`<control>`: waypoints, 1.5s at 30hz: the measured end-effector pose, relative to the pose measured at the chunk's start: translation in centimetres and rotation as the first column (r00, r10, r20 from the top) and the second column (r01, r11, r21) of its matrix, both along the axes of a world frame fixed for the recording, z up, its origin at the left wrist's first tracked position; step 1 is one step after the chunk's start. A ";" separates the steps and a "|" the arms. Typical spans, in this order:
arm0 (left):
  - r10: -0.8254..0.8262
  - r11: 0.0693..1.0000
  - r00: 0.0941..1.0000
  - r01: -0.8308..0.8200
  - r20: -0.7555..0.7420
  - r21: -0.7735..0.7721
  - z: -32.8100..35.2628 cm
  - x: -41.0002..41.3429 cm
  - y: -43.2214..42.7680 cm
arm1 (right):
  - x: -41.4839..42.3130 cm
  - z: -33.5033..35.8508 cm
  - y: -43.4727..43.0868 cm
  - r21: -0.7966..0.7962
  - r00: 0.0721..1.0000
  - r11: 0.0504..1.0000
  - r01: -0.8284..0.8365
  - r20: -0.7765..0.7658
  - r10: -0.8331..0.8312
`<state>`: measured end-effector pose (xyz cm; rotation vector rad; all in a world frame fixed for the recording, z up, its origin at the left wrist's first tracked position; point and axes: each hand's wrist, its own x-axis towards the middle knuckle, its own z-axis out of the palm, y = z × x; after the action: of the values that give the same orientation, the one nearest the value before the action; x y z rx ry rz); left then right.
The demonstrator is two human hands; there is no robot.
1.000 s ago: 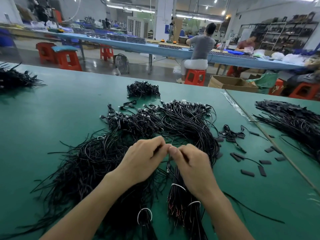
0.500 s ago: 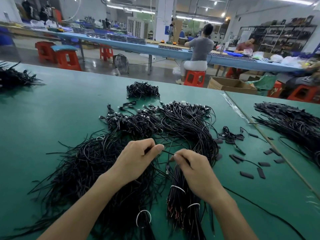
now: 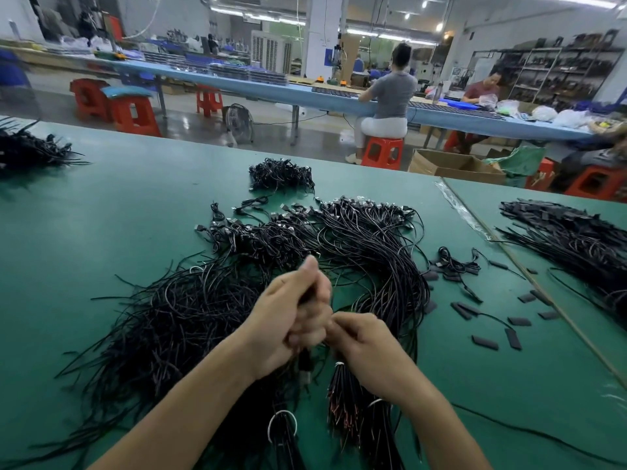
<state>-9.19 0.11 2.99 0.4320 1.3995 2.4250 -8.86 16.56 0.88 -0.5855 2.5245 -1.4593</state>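
Cable (image 3: pixel 305 363) | thin, black, plug dangling | left hand (image 3: pixel 288 320) grips, right hand (image 3: pixel 368 351) pinches

Black cables (image 3: pixel 373 259) are covering the green table (image 3: pixel 101 225). White ties (image 3: pixel 283 412) are circling bundles at its near edge.

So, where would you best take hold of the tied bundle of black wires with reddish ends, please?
Probably at the white tie, from above: the black wire bundle is cinched narrow there, beside the right hand, while its reddish ends splay loose.
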 end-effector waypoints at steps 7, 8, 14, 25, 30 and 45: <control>0.347 0.809 0.886 -0.449 -0.309 -0.379 -2.8 -1.6 -0.3 | 1.1 2.0 -0.1 0.159 0.991 0.986 -0.055 -0.110 0.073; 0.250 0.766 0.893 -0.419 -0.375 -0.487 -3.0 -1.3 -0.4 | 1.0 2.5 0.0 0.134 0.988 0.991 -0.025 -0.145 0.045; -0.074 0.878 0.997 0.053 -0.024 -0.475 -2.3 0.8 -0.3 | -0.7 3.6 1.2 -0.114 0.958 0.985 0.131 -0.241 -0.156; 0.096 0.975 0.979 -0.128 0.179 0.179 -0.8 -1.2 -0.4 | 0.3 0.5 -1.0 0.071 0.998 0.996 0.046 -0.047 -0.042; 0.455 0.820 0.866 -0.498 -0.206 -0.282 -2.6 -2.3 -0.1 | 0.6 1.8 -0.8 0.176 0.994 0.984 0.004 -0.105 0.015; -0.011 0.997 0.993 0.002 0.118 0.072 -0.9 -0.7 0.1 | -0.2 1.4 -0.6 -0.046 0.985 0.992 0.118 -0.119 -0.123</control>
<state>-9.84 0.16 2.10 0.3033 1.2628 2.4584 -9.03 15.95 2.29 -0.5523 2.6729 -1.5611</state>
